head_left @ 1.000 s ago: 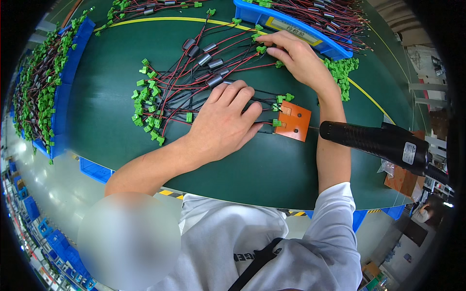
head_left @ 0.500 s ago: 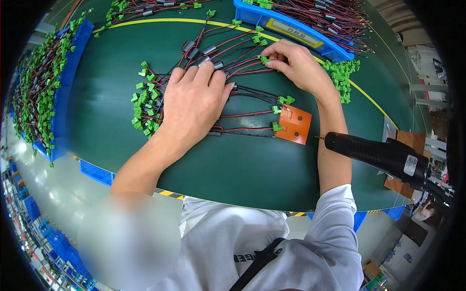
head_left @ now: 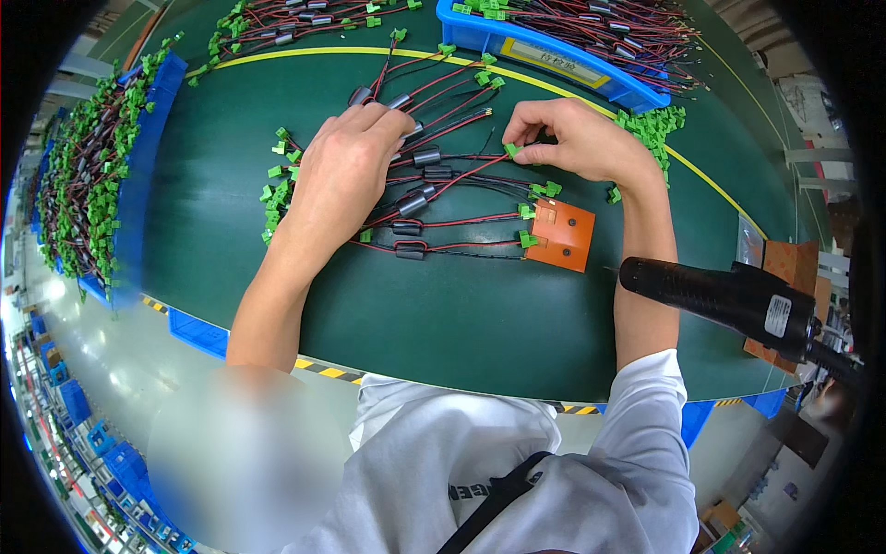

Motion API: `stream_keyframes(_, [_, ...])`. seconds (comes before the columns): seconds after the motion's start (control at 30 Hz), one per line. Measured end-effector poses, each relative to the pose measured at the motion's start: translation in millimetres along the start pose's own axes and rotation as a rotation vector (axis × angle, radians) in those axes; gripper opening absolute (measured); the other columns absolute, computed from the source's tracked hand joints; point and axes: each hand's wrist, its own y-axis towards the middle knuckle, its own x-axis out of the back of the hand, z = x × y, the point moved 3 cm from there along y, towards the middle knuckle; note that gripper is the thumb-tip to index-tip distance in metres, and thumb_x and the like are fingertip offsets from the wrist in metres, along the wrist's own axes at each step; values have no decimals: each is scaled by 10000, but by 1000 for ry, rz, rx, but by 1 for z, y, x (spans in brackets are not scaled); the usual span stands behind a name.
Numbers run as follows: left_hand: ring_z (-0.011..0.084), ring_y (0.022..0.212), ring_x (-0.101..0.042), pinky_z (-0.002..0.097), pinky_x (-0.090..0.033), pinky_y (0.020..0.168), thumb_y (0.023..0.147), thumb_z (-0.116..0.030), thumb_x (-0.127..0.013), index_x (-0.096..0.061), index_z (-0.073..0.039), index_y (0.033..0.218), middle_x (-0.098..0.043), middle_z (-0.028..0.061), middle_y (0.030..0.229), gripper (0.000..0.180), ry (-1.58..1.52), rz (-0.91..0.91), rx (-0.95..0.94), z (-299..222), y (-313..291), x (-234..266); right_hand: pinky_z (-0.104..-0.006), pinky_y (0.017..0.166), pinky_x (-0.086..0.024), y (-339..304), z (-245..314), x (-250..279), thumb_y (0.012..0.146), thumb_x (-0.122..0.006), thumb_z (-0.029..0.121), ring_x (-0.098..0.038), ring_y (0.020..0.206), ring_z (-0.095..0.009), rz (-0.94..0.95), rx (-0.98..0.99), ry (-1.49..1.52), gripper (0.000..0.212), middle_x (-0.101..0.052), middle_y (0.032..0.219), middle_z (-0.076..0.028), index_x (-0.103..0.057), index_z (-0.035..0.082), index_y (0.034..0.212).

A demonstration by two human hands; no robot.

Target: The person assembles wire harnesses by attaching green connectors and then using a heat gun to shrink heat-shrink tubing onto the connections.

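My right hand (head_left: 577, 138) pinches a small green terminal connector (head_left: 513, 150) on the end of a red-and-black cable. My left hand (head_left: 355, 157) lies over the fanned-out cables, its fingers curled down at a grey cylindrical core (head_left: 413, 132); the fingertips are partly hidden. Several such cables spread below and beside it, each with a dark cylinder (head_left: 409, 227) along it. Two more green connectors (head_left: 527, 239) sit at the left edge of an orange block (head_left: 568, 251) with two dark screw heads. Another green connector (head_left: 551, 189) lies just above the block.
A black electric screwdriver (head_left: 720, 294) points left over my right forearm. Loose green connectors (head_left: 653, 134) are heaped below a blue bin (head_left: 554, 57) full of cables. Another blue bin (head_left: 138, 185) of cables stands at left. The green table (head_left: 443, 323) has a striped front edge.
My left hand has shifted up and left, uncovering more dark cylinders. My right hand has moved slightly right and down, with a green connector still between its fingertips.
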Motion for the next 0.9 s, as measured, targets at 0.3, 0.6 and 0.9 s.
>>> stream_keyframes(0.3, [330,922,-647,441,-500,812,889,-186,-808,-736,-4,961,-643,111,906,209,254,154,-55,-12,-2,7,-329,810,-591,0,-8,-2,921,-803,70,-727,895,-176,16,-33,-15,188,-760,960,-79,-713,11,1075])
stream_keyframes(0.6, [360,866,-632,457,-498,752,914,-185,-803,-697,28,954,-649,160,917,241,-57,250,119,8,-2,6,-326,841,-595,-2,-11,0,936,-762,9,-736,918,-172,-9,10,65,156,-753,965,-67,-696,12,1077])
stream_keyframes(0.9, [284,854,-632,378,-512,785,1010,-140,-722,-695,30,1136,-657,135,927,213,-179,23,173,8,-2,17,-317,818,-557,2,-6,-5,926,-776,15,-651,884,-153,-26,-5,-22,180,-693,937,-31,-686,29,1082])
